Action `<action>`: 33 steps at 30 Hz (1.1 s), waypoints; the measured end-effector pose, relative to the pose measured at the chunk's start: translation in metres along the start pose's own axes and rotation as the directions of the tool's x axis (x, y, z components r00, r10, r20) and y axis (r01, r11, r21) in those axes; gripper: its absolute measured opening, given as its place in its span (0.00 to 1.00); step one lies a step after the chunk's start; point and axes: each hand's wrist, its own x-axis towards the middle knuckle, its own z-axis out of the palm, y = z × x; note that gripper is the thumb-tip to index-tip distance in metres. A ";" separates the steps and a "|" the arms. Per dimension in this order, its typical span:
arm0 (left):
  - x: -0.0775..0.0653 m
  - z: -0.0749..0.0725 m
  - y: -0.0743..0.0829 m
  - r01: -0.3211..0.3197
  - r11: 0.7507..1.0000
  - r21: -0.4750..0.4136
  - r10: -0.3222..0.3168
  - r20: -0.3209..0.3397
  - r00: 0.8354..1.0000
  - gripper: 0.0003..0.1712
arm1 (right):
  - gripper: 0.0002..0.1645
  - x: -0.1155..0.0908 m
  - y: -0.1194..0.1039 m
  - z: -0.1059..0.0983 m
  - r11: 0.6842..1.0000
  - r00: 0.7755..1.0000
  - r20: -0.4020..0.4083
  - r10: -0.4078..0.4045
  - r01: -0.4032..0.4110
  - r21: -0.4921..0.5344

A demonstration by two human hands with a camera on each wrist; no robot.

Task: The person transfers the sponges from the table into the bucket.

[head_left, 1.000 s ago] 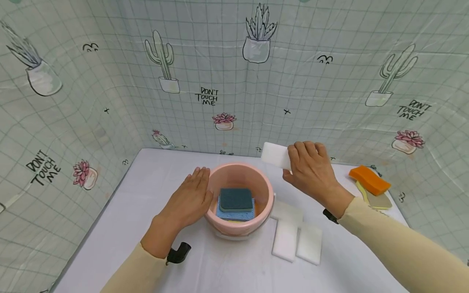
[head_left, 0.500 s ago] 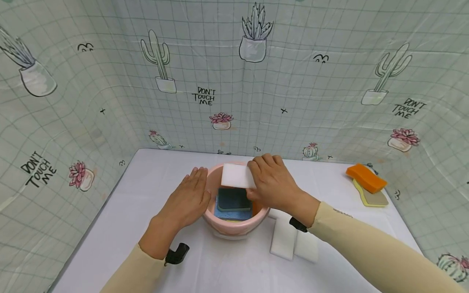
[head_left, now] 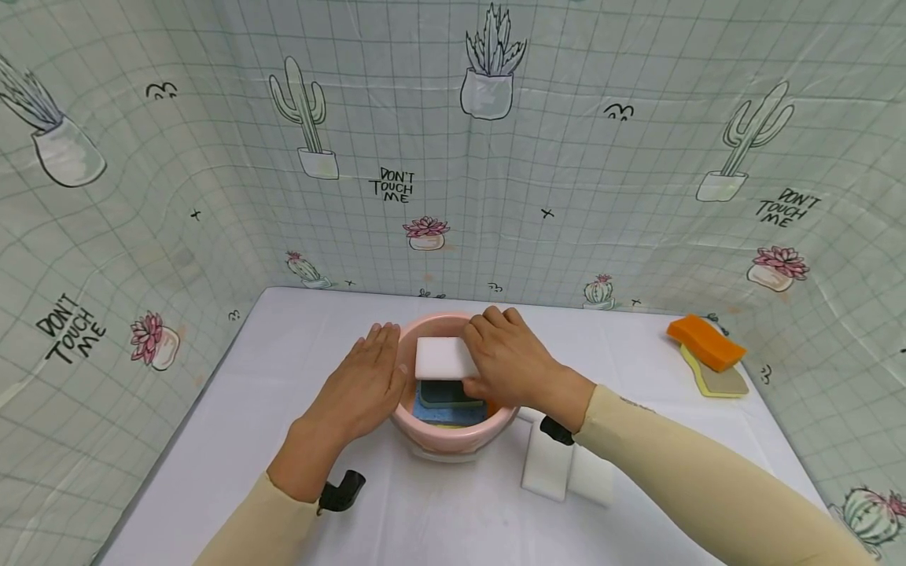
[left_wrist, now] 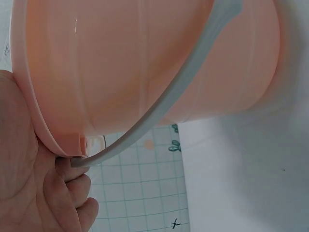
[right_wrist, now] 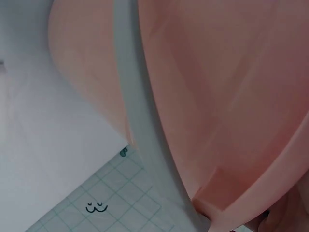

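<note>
A pink bucket [head_left: 453, 439] stands on the table, its grey handle [left_wrist: 159, 104] hanging down along the side. My left hand [head_left: 364, 385] rests against the left of the rim, fingers mostly straight in the head view. Over the bucket's mouth, my right hand [head_left: 510, 358] grips a white sponge [head_left: 444, 358] by its right end. Beneath that sponge, a dark green scouring sponge [head_left: 453, 395] lies on a blue sponge [head_left: 446, 415] inside the bucket. A sliver of yellow shows below the blue one. The right wrist view shows mostly the bucket's outside, with little of the hand.
Right of the bucket, white sponges [head_left: 547, 464] lie on the white tabletop [head_left: 311, 314], partly covered by my right forearm. An orange sponge [head_left: 706, 342] rests on a yellow-edged grey sponge [head_left: 718, 384] at the far right. A cactus-print curtain [head_left: 425, 118] surrounds the table.
My right hand has carried the white sponge leftward from beyond the bucket's right side, then lowered it into the bucket's mouth. My left hand has stayed at the rim.
</note>
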 end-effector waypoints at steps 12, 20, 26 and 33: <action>0.000 0.001 0.001 0.000 1.000 0.000 0.000 -0.040 0.999 0.37 | 0.20 -0.006 0.001 0.001 0.999 0.998 -0.063 0.032 -0.033 -0.012; -0.001 0.000 0.002 0.015 1.000 -0.006 -0.015 -0.022 1.000 0.37 | 0.15 -0.014 0.010 0.002 0.998 0.992 -0.117 0.056 -0.060 -0.028; 0.000 -0.001 0.003 0.016 1.000 -0.008 -0.016 -0.017 1.000 0.37 | 0.13 -0.019 0.015 0.002 0.998 0.985 -0.159 0.065 -0.064 0.006; -0.001 0.001 0.003 0.012 1.000 -0.015 -0.013 -0.034 0.999 0.37 | 0.16 -0.028 0.021 0.005 0.998 0.977 -0.207 0.060 -0.064 -0.013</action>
